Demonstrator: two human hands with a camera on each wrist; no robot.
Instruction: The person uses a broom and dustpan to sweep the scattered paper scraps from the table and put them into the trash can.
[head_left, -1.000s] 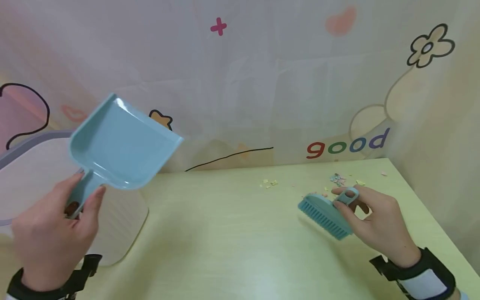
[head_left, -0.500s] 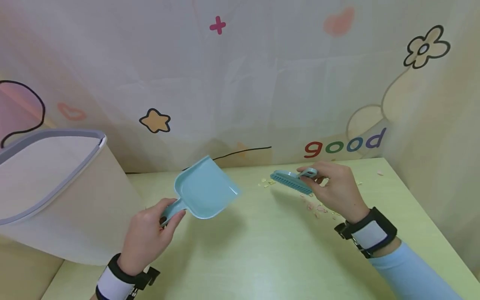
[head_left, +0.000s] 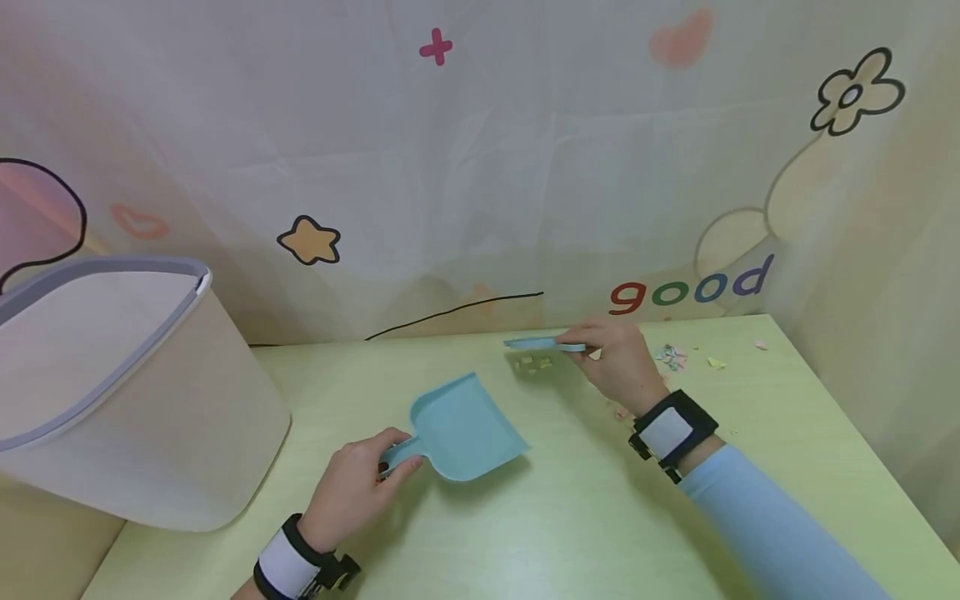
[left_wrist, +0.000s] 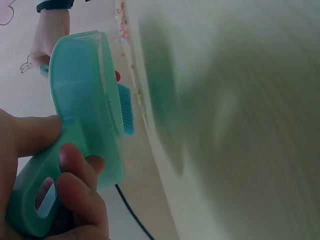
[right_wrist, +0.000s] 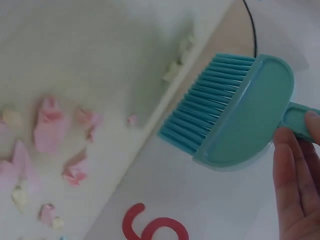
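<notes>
My left hand (head_left: 358, 482) grips the handle of a light blue dustpan (head_left: 467, 429), held just above the table with its open edge toward the right. In the left wrist view, thumb and fingers wrap the dustpan's handle (left_wrist: 70, 142). Farther back, my right hand (head_left: 615, 358) pinches the short handle of a small blue brush (head_left: 531, 343). The right wrist view shows the brush's bristles (right_wrist: 207, 102) off the tabletop. Yellow paper scraps (head_left: 534, 364) lie just below the brush. Pink paper scraps (head_left: 621, 412) are partly hidden by the right hand.
A white bin (head_left: 187, 417) with a grey rim stands at the left. Mixed coloured scraps (head_left: 672, 357) and a yellow scrap (head_left: 716, 363) lie at the back right of the table (head_left: 600, 525). A printed curtain (head_left: 495, 167) hangs along the back edge.
The dustpan in my left hand has come right and down, away from over the bin toward the table's middle. My right hand has carried the brush left, to above the yellow scraps.
</notes>
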